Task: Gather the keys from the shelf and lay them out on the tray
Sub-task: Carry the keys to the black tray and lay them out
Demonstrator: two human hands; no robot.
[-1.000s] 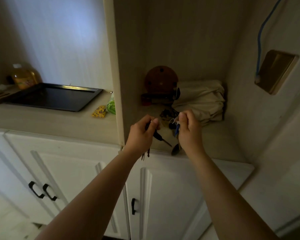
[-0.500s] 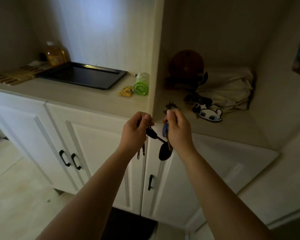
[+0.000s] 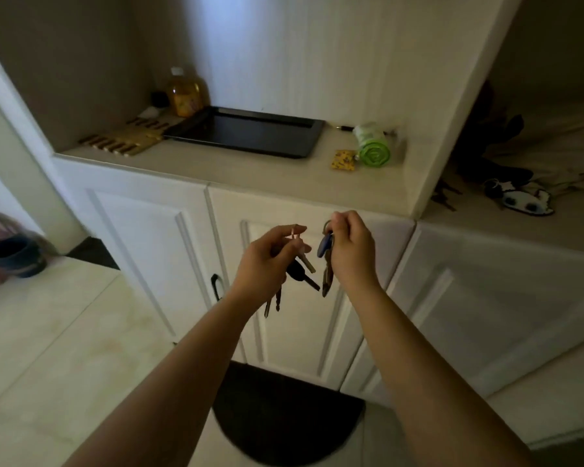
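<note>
My left hand (image 3: 267, 261) grips a bunch of keys (image 3: 300, 269) on a pinkish ring, with a black-headed key and thin metal keys dangling below it. My right hand (image 3: 349, 251) pinches a second bunch of keys (image 3: 325, 254) with a blue-headed key hanging down. Both hands hover side by side in front of the white cabinet doors, below the counter edge. The black tray (image 3: 246, 131) lies on the counter up and to the left. On the shelf (image 3: 506, 224) at right remain a black-and-white panda keychain (image 3: 523, 202) and some dark keys (image 3: 444, 195).
A green roll (image 3: 373, 146) and a yellow packet (image 3: 343, 160) sit right of the tray. A yellow bottle (image 3: 184, 92) and a wooden trivet (image 3: 129, 139) stand left of it. A cream cloth bag (image 3: 560, 146) fills the shelf's back. A dark mat (image 3: 287, 412) lies on the floor.
Both hands have drawn back from the shelf with keys in them and shifted left, now in front of the cabinet doors. The view has swung left toward the tray.
</note>
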